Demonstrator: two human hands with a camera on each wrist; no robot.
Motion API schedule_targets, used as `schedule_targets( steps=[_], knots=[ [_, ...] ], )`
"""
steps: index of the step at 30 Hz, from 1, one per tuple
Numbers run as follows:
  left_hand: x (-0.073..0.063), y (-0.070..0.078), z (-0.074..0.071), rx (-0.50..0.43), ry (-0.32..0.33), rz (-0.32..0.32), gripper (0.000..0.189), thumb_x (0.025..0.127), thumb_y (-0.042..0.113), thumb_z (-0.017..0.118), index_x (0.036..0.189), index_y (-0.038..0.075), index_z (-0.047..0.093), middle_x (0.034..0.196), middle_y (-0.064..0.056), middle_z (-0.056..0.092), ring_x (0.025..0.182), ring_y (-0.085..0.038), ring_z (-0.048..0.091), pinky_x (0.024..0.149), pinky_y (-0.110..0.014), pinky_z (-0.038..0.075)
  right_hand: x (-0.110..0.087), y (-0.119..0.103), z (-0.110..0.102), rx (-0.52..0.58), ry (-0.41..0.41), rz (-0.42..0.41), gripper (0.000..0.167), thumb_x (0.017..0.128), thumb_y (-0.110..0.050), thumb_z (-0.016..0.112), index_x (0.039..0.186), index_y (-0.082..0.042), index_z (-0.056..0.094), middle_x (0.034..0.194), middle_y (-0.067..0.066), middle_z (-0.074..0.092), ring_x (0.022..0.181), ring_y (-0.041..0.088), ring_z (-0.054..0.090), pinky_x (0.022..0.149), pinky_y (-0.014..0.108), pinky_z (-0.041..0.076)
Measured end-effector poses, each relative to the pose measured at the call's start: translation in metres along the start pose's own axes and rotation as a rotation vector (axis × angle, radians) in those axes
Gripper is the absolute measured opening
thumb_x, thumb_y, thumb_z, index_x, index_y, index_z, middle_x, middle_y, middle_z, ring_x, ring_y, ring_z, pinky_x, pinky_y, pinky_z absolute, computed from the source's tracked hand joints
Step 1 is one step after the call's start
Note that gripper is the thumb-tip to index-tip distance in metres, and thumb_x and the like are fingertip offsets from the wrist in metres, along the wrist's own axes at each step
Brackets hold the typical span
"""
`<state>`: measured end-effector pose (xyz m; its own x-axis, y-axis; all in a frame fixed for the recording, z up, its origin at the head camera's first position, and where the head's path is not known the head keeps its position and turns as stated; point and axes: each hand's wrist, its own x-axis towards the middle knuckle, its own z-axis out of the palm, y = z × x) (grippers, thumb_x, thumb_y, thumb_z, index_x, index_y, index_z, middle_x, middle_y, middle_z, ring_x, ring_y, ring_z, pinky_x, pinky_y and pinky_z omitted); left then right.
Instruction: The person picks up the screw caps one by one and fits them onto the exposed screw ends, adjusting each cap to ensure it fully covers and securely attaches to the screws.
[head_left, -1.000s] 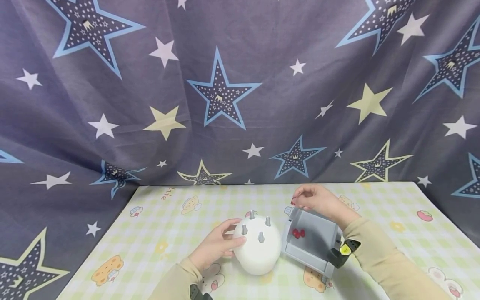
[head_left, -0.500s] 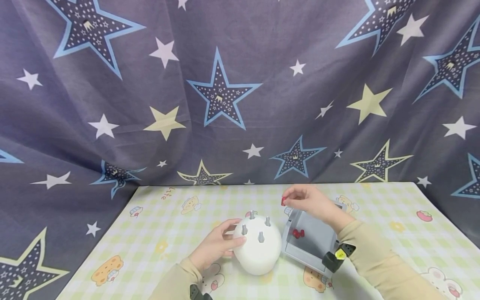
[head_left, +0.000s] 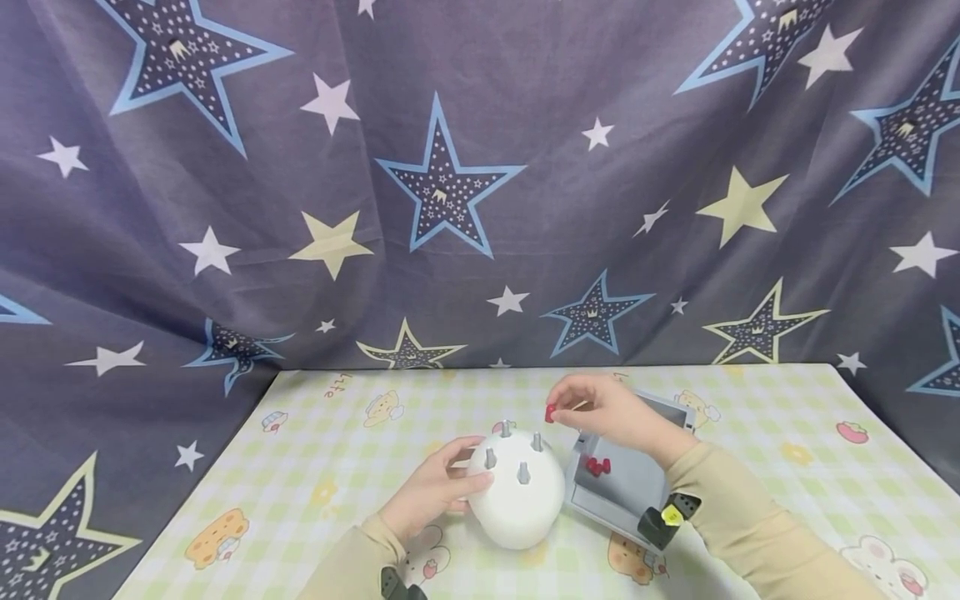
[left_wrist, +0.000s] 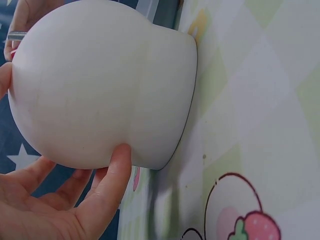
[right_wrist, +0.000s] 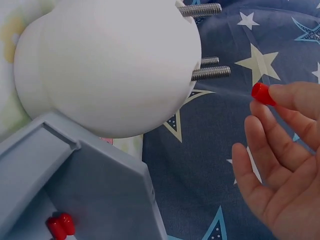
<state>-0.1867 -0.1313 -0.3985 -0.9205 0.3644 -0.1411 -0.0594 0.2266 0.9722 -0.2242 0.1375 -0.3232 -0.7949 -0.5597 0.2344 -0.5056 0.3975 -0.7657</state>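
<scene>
A white rounded body stands on the table, several threaded metal studs pointing up from its top. My left hand grips its left side, thumb and fingers spread round the curve; in the left wrist view a fingertip presses near its narrower base. Between thumb and forefinger, my right hand pinches a small red cap. That cap is in the air, behind and right of the studs and apart from them. In the right wrist view its hollow end faces toward the studs.
A grey open bin sits close to the white body's right side, partly under my right forearm. Several more red caps lie inside it. A checked cloth covers the table; a star-patterned curtain hangs behind.
My right hand has carried the red cap leftward from above the bin's far edge toward the white body. My left hand and the white body have stayed in place.
</scene>
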Motion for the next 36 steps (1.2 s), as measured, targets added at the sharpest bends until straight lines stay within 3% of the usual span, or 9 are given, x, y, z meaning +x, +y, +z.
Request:
schedule_targets(
  steps=[24,36],
  knots=[
    [0.0,0.001,0.001,0.002,0.012,-0.006,0.066,0.087,0.029,0.068,0.142,0.008,0.038,0.142,-0.024,0.039,0.117,-0.035,0.053,0.081,-0.045,0.056,0.005,-0.01,0.013,-0.203,-0.046,-0.048,0.011,0.086,-0.005,0.063,0.092,-0.014,0.065,0.089,-0.004,0.068,0.088,0.011,0.062,0.084,0.032,0.054],
    [0.0,0.0,0.001,0.001,0.008,0.0,0.068,0.087,0.03,0.068,0.143,0.007,0.037,0.142,-0.026,0.037,0.118,-0.038,0.053,0.081,-0.045,0.056,0.005,-0.011,0.014,-0.282,-0.074,-0.109,0.008,0.085,-0.007,0.066,0.092,-0.012,0.067,0.086,-0.005,0.068,0.085,0.009,0.063,0.081,0.031,0.055]
  ],
)
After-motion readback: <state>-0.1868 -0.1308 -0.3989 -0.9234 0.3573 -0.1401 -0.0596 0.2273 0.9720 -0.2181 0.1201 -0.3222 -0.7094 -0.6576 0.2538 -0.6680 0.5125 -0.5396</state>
